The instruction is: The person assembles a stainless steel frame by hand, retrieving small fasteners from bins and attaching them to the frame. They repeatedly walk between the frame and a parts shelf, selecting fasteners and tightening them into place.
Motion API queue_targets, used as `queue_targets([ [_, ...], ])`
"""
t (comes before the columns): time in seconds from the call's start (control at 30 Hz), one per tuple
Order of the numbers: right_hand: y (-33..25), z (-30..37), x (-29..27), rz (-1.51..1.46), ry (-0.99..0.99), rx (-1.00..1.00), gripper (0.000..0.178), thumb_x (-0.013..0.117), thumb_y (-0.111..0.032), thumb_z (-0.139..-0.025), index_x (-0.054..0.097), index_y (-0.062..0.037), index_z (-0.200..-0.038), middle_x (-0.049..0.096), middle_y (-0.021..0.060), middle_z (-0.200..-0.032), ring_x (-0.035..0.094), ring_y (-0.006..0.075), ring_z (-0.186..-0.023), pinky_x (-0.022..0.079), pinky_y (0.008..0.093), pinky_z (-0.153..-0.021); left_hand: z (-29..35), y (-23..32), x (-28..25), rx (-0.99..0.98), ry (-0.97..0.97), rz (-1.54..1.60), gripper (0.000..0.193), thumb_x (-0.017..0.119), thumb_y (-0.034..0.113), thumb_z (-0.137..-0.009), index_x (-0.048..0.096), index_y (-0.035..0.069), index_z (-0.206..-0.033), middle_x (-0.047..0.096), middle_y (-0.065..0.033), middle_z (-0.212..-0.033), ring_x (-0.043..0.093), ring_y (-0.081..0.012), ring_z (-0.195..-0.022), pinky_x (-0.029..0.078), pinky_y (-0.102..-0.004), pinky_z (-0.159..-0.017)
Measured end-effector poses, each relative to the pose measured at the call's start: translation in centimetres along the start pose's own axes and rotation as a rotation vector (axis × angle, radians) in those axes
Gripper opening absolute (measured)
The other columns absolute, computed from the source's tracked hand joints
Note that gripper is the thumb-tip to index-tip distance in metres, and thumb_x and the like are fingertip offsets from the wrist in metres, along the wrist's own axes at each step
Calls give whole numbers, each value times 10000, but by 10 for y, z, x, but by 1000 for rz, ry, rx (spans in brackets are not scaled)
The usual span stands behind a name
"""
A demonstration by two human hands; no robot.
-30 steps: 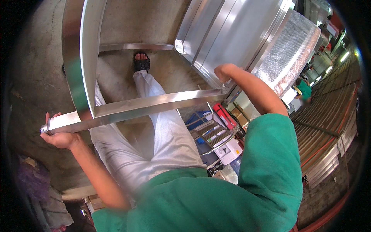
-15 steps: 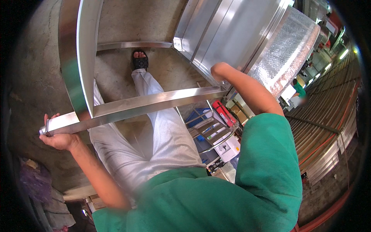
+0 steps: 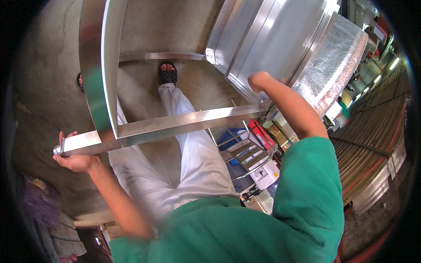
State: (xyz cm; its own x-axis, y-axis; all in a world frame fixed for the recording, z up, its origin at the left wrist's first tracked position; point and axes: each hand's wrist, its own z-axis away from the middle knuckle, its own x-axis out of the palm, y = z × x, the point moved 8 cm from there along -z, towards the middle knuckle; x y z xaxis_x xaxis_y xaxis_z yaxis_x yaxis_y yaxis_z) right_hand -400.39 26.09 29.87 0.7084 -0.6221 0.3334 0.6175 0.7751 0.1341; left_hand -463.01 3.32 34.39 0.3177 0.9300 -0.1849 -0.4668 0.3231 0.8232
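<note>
A shiny metal frame stands over my legs. Its near square leg [image 3: 188, 120] runs across in front of my body, from lower left to upper right. My left hand [image 3: 76, 161] is closed around the leg's outer end, palm beneath and fingertips showing on the far side, beside a fitting [image 3: 59, 150]. A broad metal panel [image 3: 94, 79] joins the leg near that hand. My right hand [image 3: 258, 81] is bent at the wrist against the large ribbed metal sheet [image 3: 280, 44]; its fingers are hidden.
A thin metal bar [image 3: 162, 56] crosses behind my sandalled foot [image 3: 168, 73]. Bubble-wrapped goods [image 3: 335, 61] lie beyond the ribbed sheet. A metal stool [image 3: 245, 151] and a red case [image 3: 262, 133] stand under my right arm. Stacked long metal lengths [image 3: 372, 140] lie at right.
The frame, both hands and the surroundings appear slightly further right and lower. Part of my other sandal now shows left of the broad panel. My left hand keeps its hold.
</note>
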Motion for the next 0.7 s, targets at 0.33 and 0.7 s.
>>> queue_targets([
  [0.33,12,19,-55,-1307,354,-388,305,554,-148,-916,548,-43,-1202,525,26,-759,498,118,-602,425,278,-510,-10,-4,-10,-40,-72,-20,710,162,508,-991,547,-38,-1233,639,-193,-889,616,-302,-873,497,-416,-812],
  [0.7,61,7,-33,-934,643,-244,301,518,-148,-907,615,42,-1120,637,303,-1069,610,443,-1041,495,467,-893,-22,17,-22,77,71,-196,692,177,458,-987,526,-66,-1273,578,-196,-1168,557,-329,-1077,410,-456,-1011],
])
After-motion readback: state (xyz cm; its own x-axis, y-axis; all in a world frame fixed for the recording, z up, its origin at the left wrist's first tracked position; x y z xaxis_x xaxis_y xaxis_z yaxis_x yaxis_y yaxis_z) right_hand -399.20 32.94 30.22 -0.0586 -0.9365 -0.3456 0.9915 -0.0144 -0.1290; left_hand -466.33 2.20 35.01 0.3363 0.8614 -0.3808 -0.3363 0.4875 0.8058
